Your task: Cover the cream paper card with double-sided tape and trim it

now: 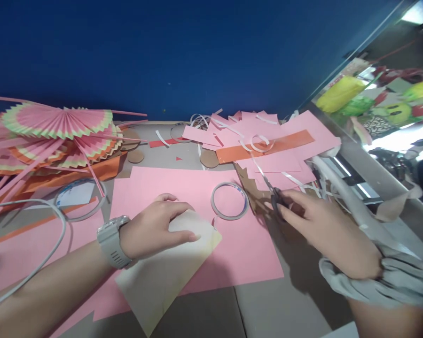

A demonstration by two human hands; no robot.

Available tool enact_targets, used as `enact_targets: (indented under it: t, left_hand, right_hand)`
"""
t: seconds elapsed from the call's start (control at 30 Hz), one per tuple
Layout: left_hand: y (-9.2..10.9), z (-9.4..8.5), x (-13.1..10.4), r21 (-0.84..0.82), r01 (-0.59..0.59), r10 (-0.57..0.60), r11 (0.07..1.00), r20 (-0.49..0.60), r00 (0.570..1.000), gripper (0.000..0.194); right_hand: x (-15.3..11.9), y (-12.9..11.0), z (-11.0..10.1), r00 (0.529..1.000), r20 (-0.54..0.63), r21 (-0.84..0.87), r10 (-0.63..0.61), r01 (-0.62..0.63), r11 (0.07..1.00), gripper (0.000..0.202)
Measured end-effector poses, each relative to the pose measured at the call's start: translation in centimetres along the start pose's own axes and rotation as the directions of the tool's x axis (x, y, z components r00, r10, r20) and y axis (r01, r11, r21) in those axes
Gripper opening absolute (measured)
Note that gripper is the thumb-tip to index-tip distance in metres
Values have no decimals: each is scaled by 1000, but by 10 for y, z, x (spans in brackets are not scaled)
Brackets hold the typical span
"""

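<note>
Our left hand lies flat on a cream sheet of paper, fingers spread and pressing it down rather than gripping, with a grey watch at the wrist. That cream sheet sits at an angle on a large pink sheet spread over the tabletop, near its front edge.

Our right hand reaches out over the tabletop, fingertips curled onto a pair of scissors lying just past the pink sheet's right corner. The hand is blurred, so we cannot tell whether it has closed on the handles or only touches them. A grey sleeve is bunched up at that wrist.

How far along are we? We judge plenty is done already: finished pleated fans in pink, green and orange are stacked at the left. Pink offcuts, an orange strip and curls of white tape backing are heaped at the back. A thin tape ring rests on the pink sheet between our two hands, and a larger one lies near the fans.

The cream sheet looks whole and unfolded, so it seems its cutting and pleating are yet to come.
</note>
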State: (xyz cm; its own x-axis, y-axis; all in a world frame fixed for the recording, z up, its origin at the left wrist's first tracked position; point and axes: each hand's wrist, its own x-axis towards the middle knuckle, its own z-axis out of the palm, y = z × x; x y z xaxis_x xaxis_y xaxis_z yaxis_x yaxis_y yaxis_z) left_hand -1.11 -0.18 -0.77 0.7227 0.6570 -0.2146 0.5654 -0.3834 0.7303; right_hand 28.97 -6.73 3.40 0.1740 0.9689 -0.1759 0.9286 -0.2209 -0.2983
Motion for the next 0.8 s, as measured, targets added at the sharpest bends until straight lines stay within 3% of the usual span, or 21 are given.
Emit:
enact_targets:
  t: [0.07, 0.13, 0.3, 0.6, 0.73, 0.8]
  left_hand:
    - [-1, -1, 0, -19, 11, -11, 1000, 12, 1000, 30]
    - [-1, -2, 0, -36, 12, -11, 999, 25, 1000, 30]
    - [-1, -4, 0, -57, -33, 37, 998, 62, 997, 32]
    - [1, -4, 1, -66, -63, 66, 996, 50, 997, 40]
    - [1, -5, 0, -71, -88, 92, 994, 46, 995, 39]
    - [1, -5, 1, -72, -111, 114, 991, 38, 993, 39]
  right_hand:
    - [9, 6, 2, 991, -131, -152, -7, -13, 988, 19]
    - [16, 10, 4, 986, -166, -251, -13, -30, 968, 20]
    - [29, 10, 9, 990, -141, -375, -11, -43, 926, 22]
    - [44, 13, 6, 988, -55, -363, -142, 113, 925, 22]
    - [25, -16, 1, 968, -142, -339, -207, 148, 929, 28]
    - [11, -43, 2, 960, -82, -138, -269, 256, 957, 23]
